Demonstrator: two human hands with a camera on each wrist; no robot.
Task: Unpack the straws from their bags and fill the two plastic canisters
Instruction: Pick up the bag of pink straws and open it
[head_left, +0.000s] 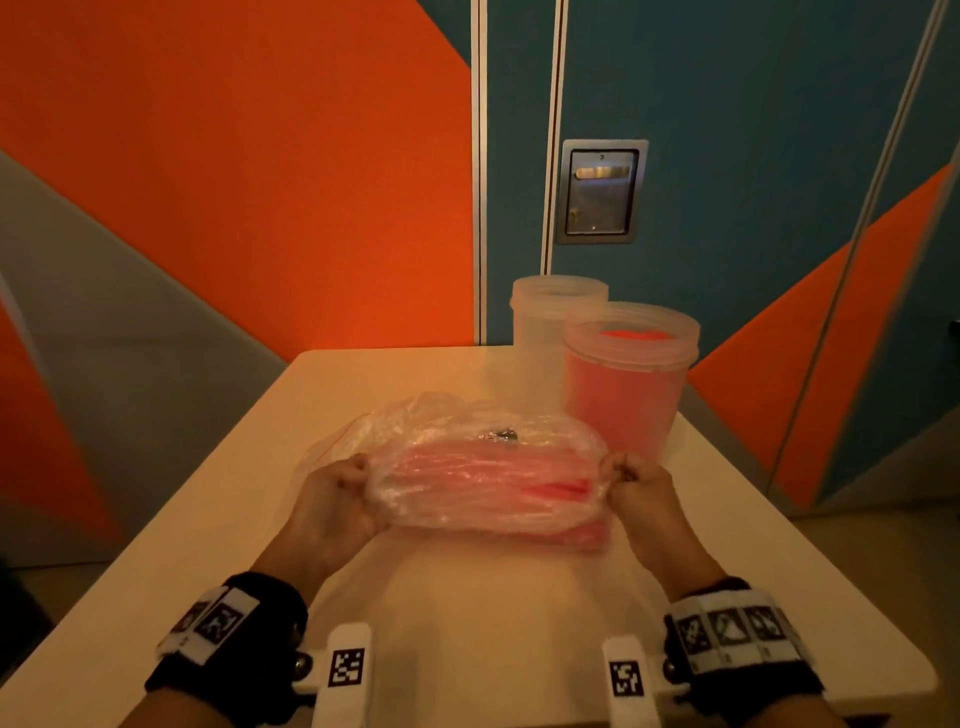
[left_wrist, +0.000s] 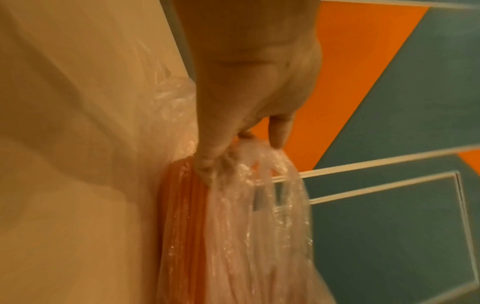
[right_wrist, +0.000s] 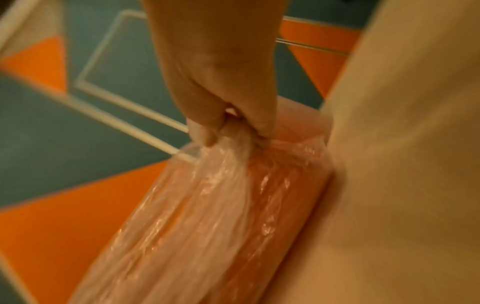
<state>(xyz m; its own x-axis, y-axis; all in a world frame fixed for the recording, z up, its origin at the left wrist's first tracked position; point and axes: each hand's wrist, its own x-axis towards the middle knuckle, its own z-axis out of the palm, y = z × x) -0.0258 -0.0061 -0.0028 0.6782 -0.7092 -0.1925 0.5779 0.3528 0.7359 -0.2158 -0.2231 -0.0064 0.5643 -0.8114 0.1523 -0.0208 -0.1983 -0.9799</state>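
Bag stretched between our hands

We pinched the straw bag (head_left: 483, 483) crosswise, left hand (head_left: 332, 499) and right hand (head_left: 641, 488) at its ends, the filled canister (head_left: 623, 384) just beyond.

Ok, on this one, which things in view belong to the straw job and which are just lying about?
Part of the job:
- bag of straws, pinched at its ends by left hand and right hand
- near canister, already holding red straws
- far canister, looks empty

Just there:
- empty bags behind the full one
- table
- wall panel
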